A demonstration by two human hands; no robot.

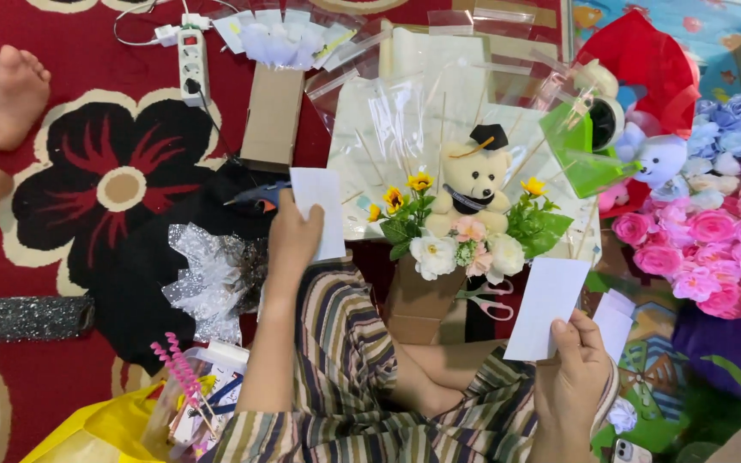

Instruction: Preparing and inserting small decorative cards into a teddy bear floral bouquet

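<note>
Right hand (569, 377) pinched white paper card (549, 307); left hand (292, 238) gripped another white card (319, 210), perhaps loosely; could slip onto the teddy-bear flower bouquet (466, 214).

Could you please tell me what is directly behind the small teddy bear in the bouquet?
Behind the teddy bear stand clear cellophane sleeves on thin wooden sticks. Its lower body is hidden by white and pink flowers.

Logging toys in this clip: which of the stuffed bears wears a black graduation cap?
The cream teddy bear at the middle of the bouquet, above the white and pink flowers. The white bear at the right, beside the pink roses, is bareheaded.
</note>
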